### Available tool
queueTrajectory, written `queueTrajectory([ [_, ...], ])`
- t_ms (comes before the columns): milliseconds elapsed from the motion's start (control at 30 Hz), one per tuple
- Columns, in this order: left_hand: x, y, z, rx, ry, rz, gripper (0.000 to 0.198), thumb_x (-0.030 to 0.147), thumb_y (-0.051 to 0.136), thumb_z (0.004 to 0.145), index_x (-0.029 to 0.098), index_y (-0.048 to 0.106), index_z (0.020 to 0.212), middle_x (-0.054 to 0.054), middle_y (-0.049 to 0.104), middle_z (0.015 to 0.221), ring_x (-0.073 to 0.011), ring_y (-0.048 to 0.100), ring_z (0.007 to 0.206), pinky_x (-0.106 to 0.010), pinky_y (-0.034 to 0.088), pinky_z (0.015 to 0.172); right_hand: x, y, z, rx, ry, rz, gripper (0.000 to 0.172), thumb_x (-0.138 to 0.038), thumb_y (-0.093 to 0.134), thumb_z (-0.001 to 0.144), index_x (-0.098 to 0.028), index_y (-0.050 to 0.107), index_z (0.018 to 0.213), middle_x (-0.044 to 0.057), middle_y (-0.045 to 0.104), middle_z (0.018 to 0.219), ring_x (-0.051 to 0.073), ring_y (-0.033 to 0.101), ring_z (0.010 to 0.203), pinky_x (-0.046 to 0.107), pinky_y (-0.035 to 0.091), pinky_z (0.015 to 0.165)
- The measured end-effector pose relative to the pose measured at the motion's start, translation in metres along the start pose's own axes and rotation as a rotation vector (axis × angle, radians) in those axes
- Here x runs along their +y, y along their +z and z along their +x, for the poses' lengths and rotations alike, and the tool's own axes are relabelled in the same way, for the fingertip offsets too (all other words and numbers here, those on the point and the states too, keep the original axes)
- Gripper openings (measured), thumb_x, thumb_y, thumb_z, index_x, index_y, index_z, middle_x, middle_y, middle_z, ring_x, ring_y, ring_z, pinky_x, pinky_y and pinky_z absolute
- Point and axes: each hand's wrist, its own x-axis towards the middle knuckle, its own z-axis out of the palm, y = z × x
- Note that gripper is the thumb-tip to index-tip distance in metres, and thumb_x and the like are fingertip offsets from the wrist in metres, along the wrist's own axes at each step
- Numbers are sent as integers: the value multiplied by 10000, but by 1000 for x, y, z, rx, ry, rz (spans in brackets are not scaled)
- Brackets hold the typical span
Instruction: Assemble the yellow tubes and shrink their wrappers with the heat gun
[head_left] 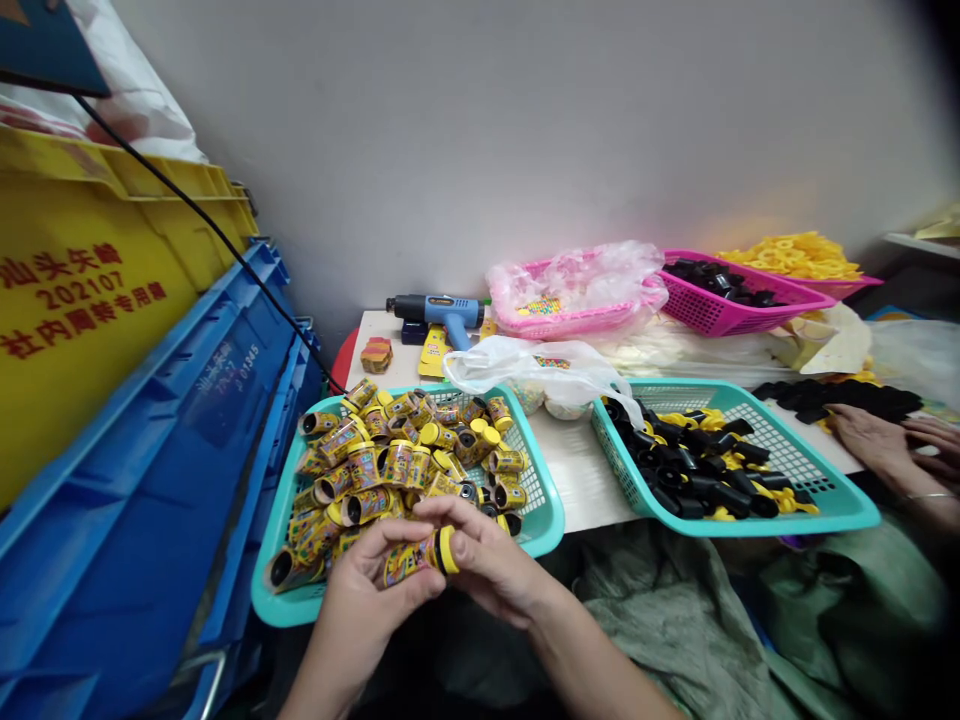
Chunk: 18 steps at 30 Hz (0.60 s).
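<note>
Both hands are engaged on one small bottle (405, 564), held on its side over the near edge of the left green basket (553, 525). The left hand (365, 582) is closed around the labelled body; the right hand (496, 562) is narrowed on the other end, thumb at the yellow cap (448, 550). Fingertips behind the bottle are hidden, so grip force cannot be confirmed. Similar bottles (361, 465) lie heaped in that basket, on the surface (579, 485). In my judgement, sound handling calls for the left hand to steady the body by its sides without squeezing, and for the right to bear evenly on the cap, in line with the body, as uneven pressure could tilt it. Fingers should avoid rubbing the label. Working low over the basket would limit any drop.
</note>
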Motion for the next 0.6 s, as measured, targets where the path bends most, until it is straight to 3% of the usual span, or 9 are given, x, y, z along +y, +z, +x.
queueTrajectory([
  [100, 2, 1, -3, 8, 17, 27, 251, 229, 851, 510, 204, 720, 723, -29, 721, 805, -195, 675, 828, -245, 544, 741, 3, 0, -1, -62, 21, 37, 535, -470, 784, 721, -213, 610, 1157, 44, 595, 1066, 126, 589, 947, 222, 450, 799],
  [233, 7, 0, -7, -125, -39, -17, 259, 297, 837, 579, 201, 720, 789, -69, 721, 967, -183, 671, 763, -240, 546, 645, 4, 0, -1, -150, 9, 84, 593, -497, 806, 678, -173, 618, 1138, 73, 605, 1068, 146, 598, 945, 234, 455, 807],
  [300, 10, 0, -8, -150, -39, -43, 236, 345, 793, 651, 213, 712, 828, -64, 710, 981, -169, 664, 720, -235, 544, 597, 3, 0, -1, -145, -24, 121, 557, -530, 741, 742, -186, 611, 1161, 64, 604, 1041, 127, 597, 865, 218, 464, 721],
  [367, 13, 0, -7, -118, 2, -11, 217, 328, 771, 680, 232, 709, 863, -48, 710, 974, -182, 674, 815, -236, 555, 671, 0, -1, -1, -107, -55, 112, 488, -523, 688, 799, -197, 616, 1154, 51, 601, 1034, 110, 585, 839, 203, 457, 694],
  [467, 17, 1, -5, -116, 27, 123, 251, 251, 784, 636, 234, 729, 880, -45, 735, 964, -203, 665, 972, -247, 531, 839, 0, -3, -2, -60, -43, 40, 450, -450, 763, 752, -198, 632, 1102, 34, 615, 1018, 100, 591, 857, 201, 443, 760],
  [600, 20, 2, -6, -140, -11, 177, 239, 247, 781, 577, 226, 755, 813, -50, 766, 890, -220, 705, 878, -270, 554, 797, 5, -4, -5, -76, -30, -18, 533, -491, 790, 701, -209, 609, 1115, 40, 628, 1019, 134, 605, 883, 254, 446, 795],
])
